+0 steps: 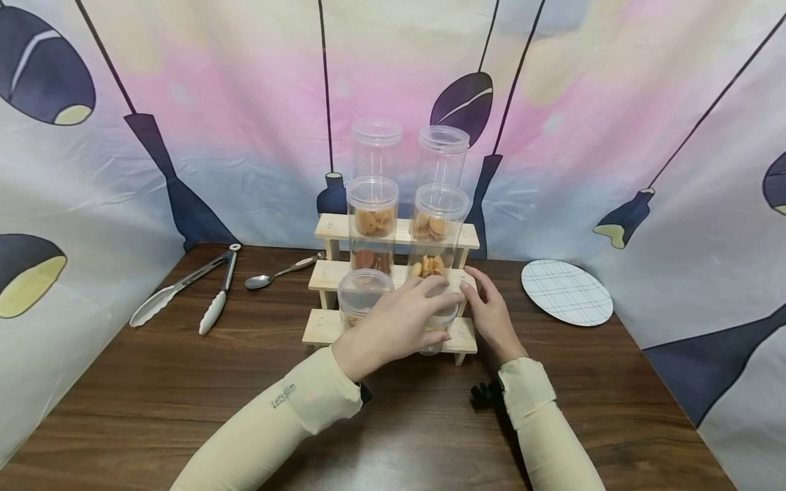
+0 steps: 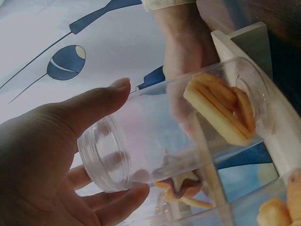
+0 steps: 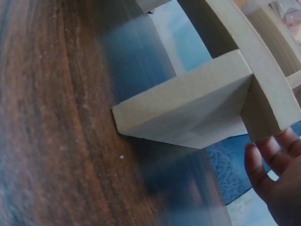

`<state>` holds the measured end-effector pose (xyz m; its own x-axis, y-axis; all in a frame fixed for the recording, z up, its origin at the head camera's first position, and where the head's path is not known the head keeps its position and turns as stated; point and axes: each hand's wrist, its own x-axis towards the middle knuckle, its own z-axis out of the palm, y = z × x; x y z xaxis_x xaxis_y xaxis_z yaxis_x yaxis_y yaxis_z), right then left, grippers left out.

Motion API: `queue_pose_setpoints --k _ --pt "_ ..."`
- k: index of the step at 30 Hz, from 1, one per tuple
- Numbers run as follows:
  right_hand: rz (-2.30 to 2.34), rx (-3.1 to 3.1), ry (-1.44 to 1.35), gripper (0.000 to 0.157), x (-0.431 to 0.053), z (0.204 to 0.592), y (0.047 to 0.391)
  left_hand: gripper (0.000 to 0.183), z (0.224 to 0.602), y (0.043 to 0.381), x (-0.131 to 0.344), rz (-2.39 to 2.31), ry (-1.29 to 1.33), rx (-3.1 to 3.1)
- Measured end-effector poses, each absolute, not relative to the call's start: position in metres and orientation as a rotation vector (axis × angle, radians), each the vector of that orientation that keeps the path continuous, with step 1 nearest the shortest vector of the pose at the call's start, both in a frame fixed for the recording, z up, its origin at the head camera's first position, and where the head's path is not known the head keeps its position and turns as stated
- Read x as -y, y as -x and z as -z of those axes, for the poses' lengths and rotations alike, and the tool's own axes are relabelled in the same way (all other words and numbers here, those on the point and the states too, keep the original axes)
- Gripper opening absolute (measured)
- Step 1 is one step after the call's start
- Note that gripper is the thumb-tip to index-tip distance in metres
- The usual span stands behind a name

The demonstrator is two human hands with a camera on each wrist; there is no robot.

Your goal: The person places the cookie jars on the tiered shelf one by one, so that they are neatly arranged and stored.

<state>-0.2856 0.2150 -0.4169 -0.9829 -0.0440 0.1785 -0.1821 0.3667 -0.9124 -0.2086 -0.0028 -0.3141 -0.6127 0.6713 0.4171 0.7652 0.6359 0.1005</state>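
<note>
My left hand (image 1: 402, 320) reaches over the front right of a wooden tiered stand (image 1: 322, 327), around the top of a clear lidded jar (image 2: 153, 125). In the left wrist view, the thumb and curled fingers lie on either side of its clear lid (image 2: 106, 155). Yellowish snack pieces (image 2: 221, 108) sit at that jar's bottom. My right hand (image 1: 491, 317) is at the stand's right end; in the right wrist view its fingertips (image 3: 254, 162) touch the end of a shelf (image 3: 277, 103). Another lidded jar (image 1: 364, 293) stands left of my left hand.
Taller clear jars stand on the upper tiers, including one with round cookies (image 1: 374, 221) and one with pale biscuits (image 1: 430, 225). Tongs (image 1: 221, 293) and a spoon (image 1: 260, 280) lie left on the table. At the right is a checked white plate (image 1: 568, 293). A patterned cloth hangs behind.
</note>
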Motion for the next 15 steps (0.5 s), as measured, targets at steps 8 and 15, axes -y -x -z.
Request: queue_pose_setpoints --k 8,15 --pt "-1.675 2.497 -0.19 0.053 -0.215 0.418 0.287 0.054 0.32 0.21 0.001 0.369 1.093 2.519" --pt "-1.693 2.507 -0.2 0.049 -0.212 0.408 0.279 0.054 0.319 0.21 0.0 0.382 1.081 2.511"
